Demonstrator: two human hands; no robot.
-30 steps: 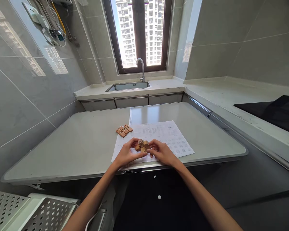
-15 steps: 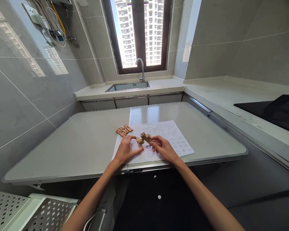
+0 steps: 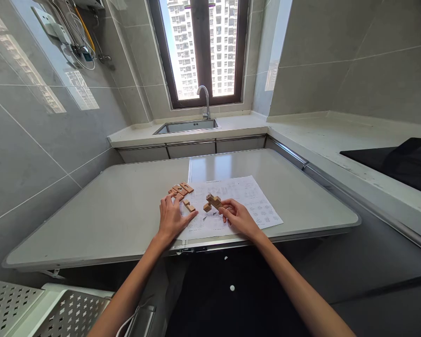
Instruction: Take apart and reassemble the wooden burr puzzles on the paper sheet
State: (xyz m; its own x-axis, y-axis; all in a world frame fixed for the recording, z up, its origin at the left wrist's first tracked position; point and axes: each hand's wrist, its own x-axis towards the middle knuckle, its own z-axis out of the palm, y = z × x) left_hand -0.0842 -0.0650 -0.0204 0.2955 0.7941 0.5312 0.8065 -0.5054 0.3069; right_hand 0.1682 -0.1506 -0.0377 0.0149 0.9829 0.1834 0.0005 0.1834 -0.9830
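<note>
Pinched in my right hand is a notched wooden puzzle piece, tilted above the printed sheet. Just below its left end shows a small wooden block; whether the two touch I cannot tell. My left hand has its thumb and fingers spread apart. Between them, on the sheet, lies another notched wooden piece. Close to the left fingertips sit several flat wooden pieces with holes, partly covered by the fingers.
The printed sheet lies on the pale folding table. A sink with a faucet is set in the counter behind. A black item rests on the right counter. A perforated white rack stands at lower left.
My left hand has moved left and spread apart, letting go of a notched wooden piece that now lies on the sheet. The right hand still holds its piece, nearly in place.
</note>
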